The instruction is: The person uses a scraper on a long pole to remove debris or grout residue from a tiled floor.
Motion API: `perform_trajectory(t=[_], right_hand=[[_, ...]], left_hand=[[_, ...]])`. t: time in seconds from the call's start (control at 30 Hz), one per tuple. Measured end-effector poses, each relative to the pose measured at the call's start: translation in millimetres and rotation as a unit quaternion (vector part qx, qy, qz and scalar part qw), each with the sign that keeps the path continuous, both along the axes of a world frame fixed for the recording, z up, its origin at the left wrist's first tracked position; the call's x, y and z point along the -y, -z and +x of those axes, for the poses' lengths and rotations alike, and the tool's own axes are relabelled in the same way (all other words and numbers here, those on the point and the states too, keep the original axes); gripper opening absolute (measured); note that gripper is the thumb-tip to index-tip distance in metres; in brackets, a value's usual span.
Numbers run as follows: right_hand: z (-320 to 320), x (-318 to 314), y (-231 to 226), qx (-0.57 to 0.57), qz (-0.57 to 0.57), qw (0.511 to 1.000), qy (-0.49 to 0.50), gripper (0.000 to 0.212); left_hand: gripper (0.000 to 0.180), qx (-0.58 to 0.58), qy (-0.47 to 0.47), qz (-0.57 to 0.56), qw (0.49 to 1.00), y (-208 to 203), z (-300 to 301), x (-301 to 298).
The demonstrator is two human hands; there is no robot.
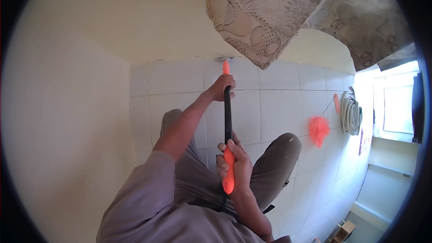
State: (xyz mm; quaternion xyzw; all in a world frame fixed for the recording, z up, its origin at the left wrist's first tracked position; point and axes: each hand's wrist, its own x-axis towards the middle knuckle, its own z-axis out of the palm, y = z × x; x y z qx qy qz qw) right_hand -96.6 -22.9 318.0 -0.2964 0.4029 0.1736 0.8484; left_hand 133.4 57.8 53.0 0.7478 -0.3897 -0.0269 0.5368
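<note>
With left hand (219, 88) extended forward, right hand (243, 164) nearer, a long black-and-orange rod-shaped tool (228, 114) is gripped inside curled fingers of both.

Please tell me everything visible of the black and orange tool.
The long tool has a black shaft, orange plastic-looking grip, orange neck and greyish head. It points away from the person, its head where floor meets wall. The left hand clasps it near the neck, the right hand the grip.
</note>
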Motion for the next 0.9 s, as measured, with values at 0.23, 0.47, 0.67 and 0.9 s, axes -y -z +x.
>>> perform_trajectory(t=[0.23,0.47,0.67,0.9], right_hand=[[-1.3,-1.7,-11.9,-0.008,0.007,1.0,0.021,0.062],[-5.9,-6.0,-20.5,-0.011,-0.007,1.0,0.018,0.062],[-12.6,1.9,-28.2,-0.017,0.005,1.0,0.025,0.06],[-5.5,10.2,-28.6,-0.008,0.012,1.0,0.023,0.06]], left_hand=[[0.033,-0.004,0.026,-0.005,1.0,-14.1,-1.9,12.2],[0.033,-0.003,0.04,-0.001,0.999,-23.1,2.6,10.1],[0.033,0.024,0.021,-0.05,0.998,-25.3,-10.6,15.9],[0.035,-0.01,0.031,-0.015,0.999,-36.1,-7.0,24.9]])
